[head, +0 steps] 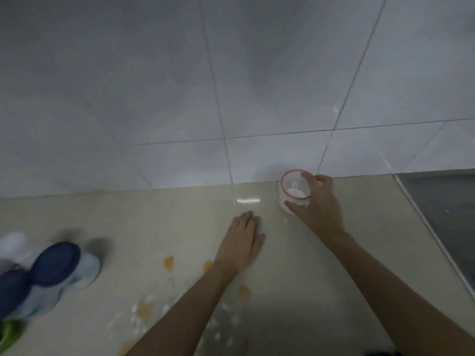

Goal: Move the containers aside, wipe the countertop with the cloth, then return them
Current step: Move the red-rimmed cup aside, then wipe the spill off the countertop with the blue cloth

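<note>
A small clear container with a red rim (292,188) and white contents stands on the beige countertop (154,222), close to the tiled wall. My right hand (317,201) grips it from the right side, fingers over the rim and thumb low on its front. My left hand (244,240) lies flat on the countertop just left of the container, palm down, holding nothing. At the far left stand blurred containers with dark blue lids (55,263). No cloth is clearly visible.
Orange scraps (169,262) and white crumbs (138,319) litter the countertop in front of me. A green object (9,335) shows at the bottom left corner. A grey metal surface (442,214) adjoins the countertop on the right. White wall tiles rise behind.
</note>
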Available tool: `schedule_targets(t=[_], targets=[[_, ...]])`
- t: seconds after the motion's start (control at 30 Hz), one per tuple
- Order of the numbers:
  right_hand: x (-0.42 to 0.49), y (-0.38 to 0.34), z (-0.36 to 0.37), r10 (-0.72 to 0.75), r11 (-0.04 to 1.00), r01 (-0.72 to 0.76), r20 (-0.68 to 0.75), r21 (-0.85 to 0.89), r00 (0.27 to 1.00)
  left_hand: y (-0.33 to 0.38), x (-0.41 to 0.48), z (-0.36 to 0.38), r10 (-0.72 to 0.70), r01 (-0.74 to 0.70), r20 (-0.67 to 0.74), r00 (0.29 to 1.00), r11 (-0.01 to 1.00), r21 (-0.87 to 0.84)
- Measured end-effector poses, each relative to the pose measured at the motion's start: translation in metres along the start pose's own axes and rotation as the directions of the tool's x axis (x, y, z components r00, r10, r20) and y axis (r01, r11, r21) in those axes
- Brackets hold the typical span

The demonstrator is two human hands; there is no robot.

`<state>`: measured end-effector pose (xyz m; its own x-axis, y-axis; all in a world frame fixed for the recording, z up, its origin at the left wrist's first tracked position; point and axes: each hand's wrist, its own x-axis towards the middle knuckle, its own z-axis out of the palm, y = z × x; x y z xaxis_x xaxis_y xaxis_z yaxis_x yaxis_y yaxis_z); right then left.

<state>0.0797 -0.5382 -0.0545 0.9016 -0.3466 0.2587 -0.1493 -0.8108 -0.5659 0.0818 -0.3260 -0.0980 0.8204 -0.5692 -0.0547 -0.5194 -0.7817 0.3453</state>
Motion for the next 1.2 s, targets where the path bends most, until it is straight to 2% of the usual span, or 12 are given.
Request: schedule_targets(t=[0.13, 0.27, 0.57, 0.67, 0.77, 1.0, 1.2], targets=[[-0.036, -0.049, 0.009, -0.122, 0.990, 0.117, 0.072, 0.076, 0.990, -0.038, -0.066, -0.017, -0.086, 0.086, 0.005, 0.996, 0.996, -0.007], [-0.077, -0.117, 0.028, -0.250, 0.963, 0.228, 0.160, 0.143, 0.955, -0.087, -0.151, -0.035, -0.241, 0.241, -0.022, 0.970, 0.970, 0.024], [-0.189, -0.278, 0.098, -0.478, 0.869, 0.370, 0.362, 0.330, 0.800, -0.169, -0.327, -0.078, -0.504, 0.504, -0.099, 0.858, 0.863, -0.025], [-0.223, -0.317, 0.125, -0.526, 0.838, 0.378, 0.398, 0.395, 0.752, -0.188, -0.370, -0.075, -0.522, 0.522, -0.128, 0.843, 0.852, -0.040], [-0.249, -0.344, 0.147, -0.540, 0.830, 0.381, 0.415, 0.408, 0.732, -0.199, -0.399, -0.068, -0.496, 0.497, -0.174, 0.850, 0.867, -0.042], [-0.279, -0.378, 0.187, -0.458, 0.870, 0.294, 0.430, 0.395, 0.778, -0.211, -0.431, -0.056, -0.444, 0.434, -0.243, 0.862, 0.896, -0.098], [-0.295, -0.368, 0.165, -0.426, 0.882, 0.269, 0.412, 0.386, 0.806, -0.189, -0.433, -0.049, -0.395, 0.324, -0.296, 0.870, 0.909, -0.260]])
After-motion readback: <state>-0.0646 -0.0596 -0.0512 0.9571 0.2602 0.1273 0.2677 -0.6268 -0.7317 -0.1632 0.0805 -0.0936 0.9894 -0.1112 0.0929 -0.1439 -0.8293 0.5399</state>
